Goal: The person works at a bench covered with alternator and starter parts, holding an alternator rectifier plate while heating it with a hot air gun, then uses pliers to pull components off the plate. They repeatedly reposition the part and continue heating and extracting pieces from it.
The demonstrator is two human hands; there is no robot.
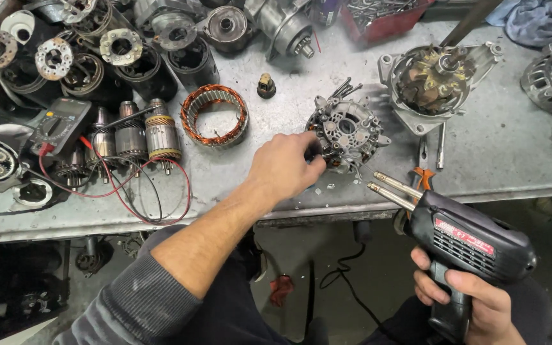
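Note:
My left hand (283, 167) reaches over the metal workbench (499, 153) and its fingertips pinch the near-left edge of a round alternator rectifier assembly (347, 131). My right hand (474, 300) grips the handle of a black soldering gun (467, 239), held below the bench's front edge. Its two metal tips (388, 188) point up and left toward the assembly, a short way from it. Several long bolts (346, 87) lie just behind the assembly.
A copper-wound stator ring (214, 115) lies left of my hand. An alternator housing with rotor (436, 80) sits at the right, three armatures (132, 137) and a multimeter (59, 124) with red and black leads at the left. Many motor parts crowd the back left.

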